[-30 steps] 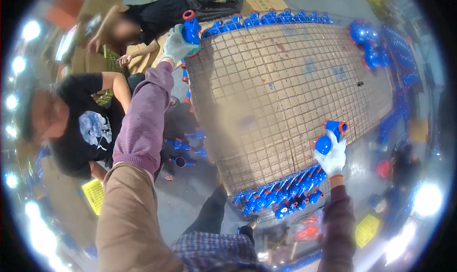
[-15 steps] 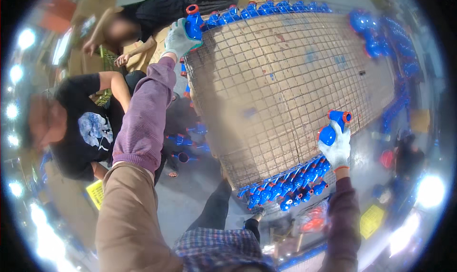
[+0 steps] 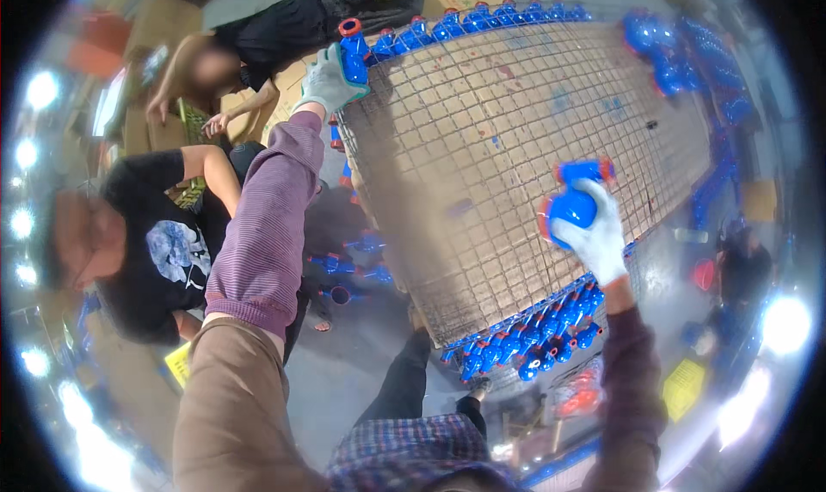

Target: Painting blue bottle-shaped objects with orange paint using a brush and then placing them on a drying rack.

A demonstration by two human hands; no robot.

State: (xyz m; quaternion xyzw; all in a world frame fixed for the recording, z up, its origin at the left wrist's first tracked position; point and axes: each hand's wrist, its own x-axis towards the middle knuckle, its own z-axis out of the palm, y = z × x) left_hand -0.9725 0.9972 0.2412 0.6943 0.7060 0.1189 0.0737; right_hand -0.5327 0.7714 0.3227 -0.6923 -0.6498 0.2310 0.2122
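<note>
My left hand (image 3: pixel 327 81), in a pale glove with a green edge, is closed on a blue pipe fitting (image 3: pixel 354 60) with a red-orange rim, at the far left corner of the wire mesh rack (image 3: pixel 482 234). Part of that fitting is covered by the fingers. Over the right half of the mesh, my right hand (image 3: pixel 600 238), in a white glove, grips another blue fitting (image 3: pixel 575 206) by its round body. Its red-orange ends point left and right, and its short crosswise tube lies on the far side.
Blue fittings (image 3: pixel 482 17) line the rack's far edge, and several more (image 3: pixel 525 333) hang along the near edge. Others (image 3: pixel 658 49) crowd the far right. Cardboard lies beneath the mesh. A person in a black shirt (image 3: pixel 163 225) sits at left; another person (image 3: pixel 275 40) is beyond.
My right hand has carried its fitting left and farther away over the mesh, turning it slightly. My left hand stays at the corner fitting.
</note>
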